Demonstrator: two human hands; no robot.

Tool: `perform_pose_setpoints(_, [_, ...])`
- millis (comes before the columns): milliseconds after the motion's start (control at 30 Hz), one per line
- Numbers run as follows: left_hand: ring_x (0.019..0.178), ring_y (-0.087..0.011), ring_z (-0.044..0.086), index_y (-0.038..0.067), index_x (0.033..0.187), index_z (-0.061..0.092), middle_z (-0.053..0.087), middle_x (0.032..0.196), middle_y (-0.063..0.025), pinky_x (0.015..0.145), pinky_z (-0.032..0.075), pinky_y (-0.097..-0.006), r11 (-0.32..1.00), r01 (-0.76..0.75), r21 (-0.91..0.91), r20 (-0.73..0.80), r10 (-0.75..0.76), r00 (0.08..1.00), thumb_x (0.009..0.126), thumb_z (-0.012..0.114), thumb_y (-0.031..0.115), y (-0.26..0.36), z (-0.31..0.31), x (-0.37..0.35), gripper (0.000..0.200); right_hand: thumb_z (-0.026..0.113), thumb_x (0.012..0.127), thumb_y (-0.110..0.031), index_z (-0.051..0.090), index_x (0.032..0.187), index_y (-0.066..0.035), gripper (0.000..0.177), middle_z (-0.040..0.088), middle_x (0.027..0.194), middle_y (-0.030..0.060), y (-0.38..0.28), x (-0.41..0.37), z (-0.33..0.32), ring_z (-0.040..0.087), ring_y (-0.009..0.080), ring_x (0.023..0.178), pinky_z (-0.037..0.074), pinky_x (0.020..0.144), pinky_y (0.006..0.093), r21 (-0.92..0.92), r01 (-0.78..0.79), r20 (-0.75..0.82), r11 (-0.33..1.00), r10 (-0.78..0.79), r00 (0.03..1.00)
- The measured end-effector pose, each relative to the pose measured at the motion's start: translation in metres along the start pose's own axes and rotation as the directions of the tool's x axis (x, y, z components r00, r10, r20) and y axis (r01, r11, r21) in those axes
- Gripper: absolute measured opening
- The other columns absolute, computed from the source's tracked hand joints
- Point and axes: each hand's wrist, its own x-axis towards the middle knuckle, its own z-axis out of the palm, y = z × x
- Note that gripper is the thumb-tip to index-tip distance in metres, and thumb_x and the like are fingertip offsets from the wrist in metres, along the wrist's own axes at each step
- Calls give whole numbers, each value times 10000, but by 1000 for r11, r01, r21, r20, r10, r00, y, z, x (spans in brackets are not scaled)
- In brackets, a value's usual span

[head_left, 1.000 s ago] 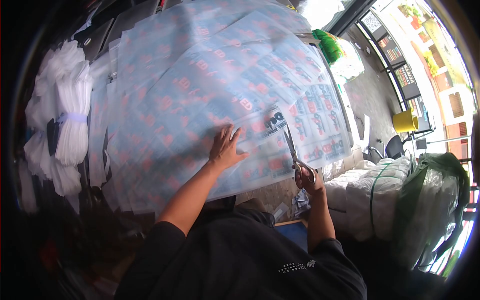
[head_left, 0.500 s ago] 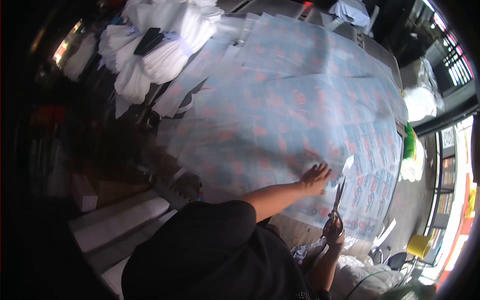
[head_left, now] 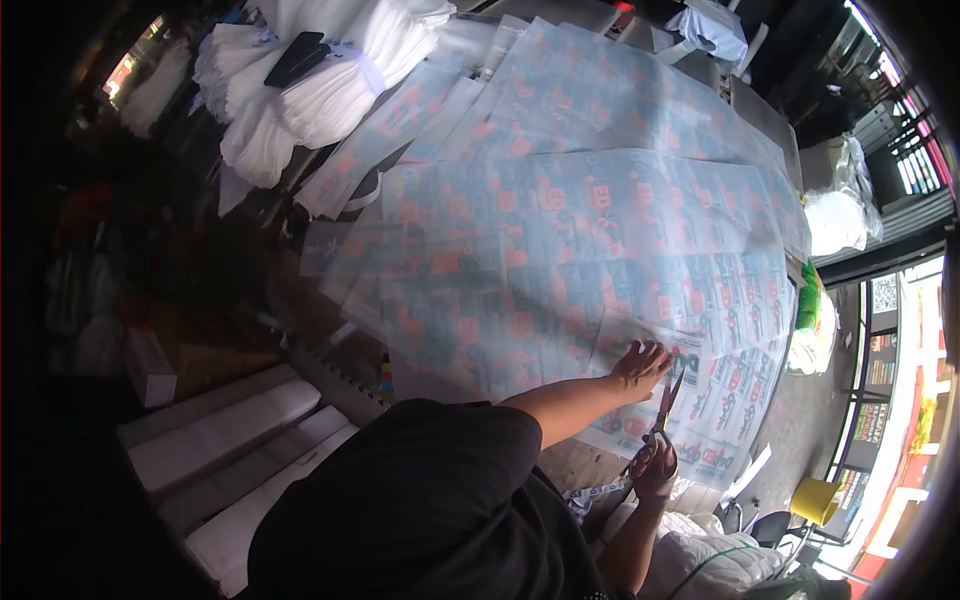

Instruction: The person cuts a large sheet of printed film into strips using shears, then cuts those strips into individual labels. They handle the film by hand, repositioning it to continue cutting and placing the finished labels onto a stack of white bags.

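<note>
Several large translucent sheets [head_left: 560, 235] with blue and red print lie fanned over one another in front of me. My left hand [head_left: 643, 370] rests on a smaller printed piece [head_left: 615, 335] near the sheets' right front part, fingers out and palm down. My right hand [head_left: 655, 474] is closed around the handles of a pair of scissors [head_left: 668, 402]. Its blades point away from me, just right of my left fingertips and over the print. Part of the smaller piece is hidden under my left hand.
Tied bundles of white cloth-like material [head_left: 335, 105] are at the far left, a flat black object [head_left: 297, 58] on top. White rolls [head_left: 235, 435] lie at lower left. White plastic bags [head_left: 700, 553] and a yellow chair [head_left: 815, 500] are at lower right.
My left hand has moved slightly right and is now on the smaller printed piece. The scissors have shifted left and toward me with my right hand. The view has turned slightly.
</note>
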Motion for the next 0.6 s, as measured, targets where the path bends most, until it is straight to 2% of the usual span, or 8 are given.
perform_pose_setpoints(100, [1093, -288, 439, 27, 1305, 386, 473, 1154, -135, 851, 373, -456, 995, 28, -94, -22, -30, 999, 692, 708, 336, -3, 4, 2, 758, 550, 827, -554, 503, 1130, -36, 601, 510, 674, -8, -8, -4, 14, 476, 112, 479, 391, 416, 232, -32, 41, 122, 999, -37, 992])
perform_pose_setpoints(167, [994, -274, 528, 2, 1255, 446, 574, 1048, -121, 835, 397, -421, 980, 19, -198, -142, -48, 989, 732, 638, 173, -12, 12, 4, 583, 581, 816, -539, 494, 1145, -17, 623, 505, 674, 0, -15, -5, 24, 476, 115, 477, 396, 412, 236, -115, 48, 112, 992, -35, 993])
perform_pose_setpoints(200, [908, -294, 596, 2, 1185, 519, 632, 986, -137, 815, 438, -405, 924, -18, -382, -269, -92, 959, 726, 548, 12, -20, 2, 2, 459, 581, 816, -539, 494, 1145, -17, 623, 505, 674, 0, -18, -7, 30, 476, 115, 477, 396, 412, 236, -115, 48, 112, 992, -36, 993])
perform_pose_setpoints(233, [908, -294, 596, 2, 1185, 519, 632, 986, -137, 815, 438, -405, 925, -20, -379, -272, -91, 958, 726, 548, 12, -29, -12, -2, 459, 589, 825, -516, 491, 1153, 3, 622, 501, 663, 7, -21, -9, 37, 461, 116, 476, 377, 410, 241, -79, 67, 140, 995, -56, 989])
perform_pose_setpoints(300, [918, -323, 615, 12, 1143, 549, 634, 1022, -172, 815, 467, -406, 744, 16, -668, -304, -293, 906, 732, 523, -31, -50, -50, -17, 414, 596, 833, -492, 489, 1162, 24, 621, 496, 652, 14, -27, -10, 42, 446, 116, 474, 358, 408, 246, -41, 84, 179, 996, -76, 981])
perform_pose_setpoints(433, [959, -313, 621, 13, 1134, 572, 628, 1067, -179, 812, 490, -349, 674, 204, -711, -219, -486, 846, 762, 517, -59, -134, -147, -73, 383, 623, 817, -477, 467, 1172, 54, 657, 504, 669, 23, -27, 5, 68, 485, 123, 485, 403, 418, 249, -107, 122, 305, 987, -84, 949])
perform_pose_setpoints(500, [822, -350, 630, 23, 1051, 611, 646, 885, -194, 752, 498, -401, 686, 275, -674, -320, -606, 728, 777, 535, -5, -183, -189, -121, 286, 620, 821, -476, 468, 1165, 67, 661, 503, 665, 27, -22, 17, 86, 487, 125, 486, 400, 419, 250, -135, 135, 351, 982, -80, 933])
perform_pose_setpoints(600, [806, -350, 622, 31, 1075, 608, 640, 901, -198, 735, 492, -412, 614, 390, -686, -347, -747, 567, 777, 532, -12, -218, -241, -177, 310, 635, 819, -458, 474, 1121, 85, 642, 490, 649, 38, -13, 36, 122, 494, 137, 480, 392, 410, 255, -263, 178, 445, 948, -45, 894])
